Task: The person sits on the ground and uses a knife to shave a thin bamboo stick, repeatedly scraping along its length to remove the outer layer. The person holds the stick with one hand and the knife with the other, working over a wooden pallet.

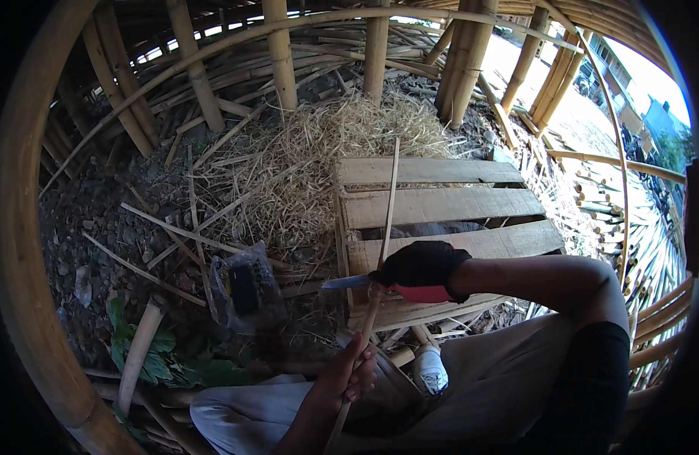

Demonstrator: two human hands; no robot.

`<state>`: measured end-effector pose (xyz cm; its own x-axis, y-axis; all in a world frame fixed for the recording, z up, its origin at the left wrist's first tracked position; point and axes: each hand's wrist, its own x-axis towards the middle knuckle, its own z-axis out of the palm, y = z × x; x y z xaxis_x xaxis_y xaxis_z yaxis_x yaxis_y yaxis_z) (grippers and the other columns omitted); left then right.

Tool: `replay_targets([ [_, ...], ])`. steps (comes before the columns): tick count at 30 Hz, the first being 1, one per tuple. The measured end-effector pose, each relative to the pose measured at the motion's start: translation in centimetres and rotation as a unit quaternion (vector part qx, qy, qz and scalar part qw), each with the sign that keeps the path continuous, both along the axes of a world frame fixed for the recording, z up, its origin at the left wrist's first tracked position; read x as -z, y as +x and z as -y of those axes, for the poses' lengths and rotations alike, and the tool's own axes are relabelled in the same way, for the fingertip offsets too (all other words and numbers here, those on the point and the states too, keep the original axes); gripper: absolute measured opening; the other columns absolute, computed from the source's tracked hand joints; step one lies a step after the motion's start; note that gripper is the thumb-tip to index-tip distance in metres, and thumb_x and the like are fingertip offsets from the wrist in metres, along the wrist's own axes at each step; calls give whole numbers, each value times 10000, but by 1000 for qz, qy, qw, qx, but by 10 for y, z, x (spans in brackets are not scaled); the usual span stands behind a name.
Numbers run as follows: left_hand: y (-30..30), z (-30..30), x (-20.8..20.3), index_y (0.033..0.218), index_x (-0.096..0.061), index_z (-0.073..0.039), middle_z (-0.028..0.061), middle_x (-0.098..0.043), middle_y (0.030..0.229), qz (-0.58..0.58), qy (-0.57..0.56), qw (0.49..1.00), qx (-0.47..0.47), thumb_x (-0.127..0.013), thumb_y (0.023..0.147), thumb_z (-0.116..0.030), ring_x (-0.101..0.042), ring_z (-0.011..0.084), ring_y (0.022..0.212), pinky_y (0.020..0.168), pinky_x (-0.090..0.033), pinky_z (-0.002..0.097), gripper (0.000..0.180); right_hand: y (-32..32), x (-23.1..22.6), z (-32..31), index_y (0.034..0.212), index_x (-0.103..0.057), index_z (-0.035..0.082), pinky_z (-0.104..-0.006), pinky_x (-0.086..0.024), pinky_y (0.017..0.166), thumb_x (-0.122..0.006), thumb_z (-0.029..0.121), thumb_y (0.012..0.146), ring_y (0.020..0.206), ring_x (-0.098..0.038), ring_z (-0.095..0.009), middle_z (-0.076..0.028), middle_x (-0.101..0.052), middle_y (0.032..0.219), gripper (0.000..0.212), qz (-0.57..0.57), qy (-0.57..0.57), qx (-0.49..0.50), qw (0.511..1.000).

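My bare left hand is closed around a long, thin bamboo strip. The strip slants up from my lap, and its far end reaches over a slatted wooden crate. In a black and red glove, my right hand grips a knife, whose handle the fingers hide. The knife's blade points left and lies across the strip, just above my left hand. Whether the blade cuts into the strip cannot be made out.
A pile of pale shavings lies beyond the crate. To the left, a clear plastic bag holds a dark flat object on stony ground. Bamboo posts and rails surround me. Cut bamboo lengths are stacked at the right.
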<state>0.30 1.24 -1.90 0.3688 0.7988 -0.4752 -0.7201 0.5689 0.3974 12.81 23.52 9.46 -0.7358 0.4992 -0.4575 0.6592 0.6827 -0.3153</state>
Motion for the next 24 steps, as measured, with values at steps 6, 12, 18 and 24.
replay_targets([
  [6,0,-4,0,880,-432,-172,-66,-285,503,19,-4,1000,5,-466,972,-670,-260,59,335,342,-264,225,507,-6,-21,-33,1076,-723,89,-376,-524,799,-506,377,990,859,-686,-302,-139,-725,957,371,-10,14,75,997],
  [12,1,-4,-4,886,-434,-168,-67,-289,505,4,13,1000,14,-468,967,-676,-266,60,341,341,-263,227,515,19,28,-9,1016,-737,102,-399,-504,763,-476,558,999,768,-639,-273,-97,-726,905,527,-80,39,59,994],
  [18,0,-2,-3,889,-434,-169,-64,-287,503,12,7,1000,-5,-471,968,-671,-273,62,346,351,-271,228,510,6,-8,-36,1080,-742,132,-396,-523,790,-460,550,1006,854,-686,-261,-108,-723,942,509,-31,29,110,993],
  [24,1,-3,-3,885,-434,-174,-66,-289,506,-7,12,1000,12,-472,970,-670,-267,62,346,363,-276,226,504,19,14,-11,997,-761,131,-401,-504,783,-498,613,972,837,-666,-242,-109,-721,919,549,-68,-30,90,993],
])
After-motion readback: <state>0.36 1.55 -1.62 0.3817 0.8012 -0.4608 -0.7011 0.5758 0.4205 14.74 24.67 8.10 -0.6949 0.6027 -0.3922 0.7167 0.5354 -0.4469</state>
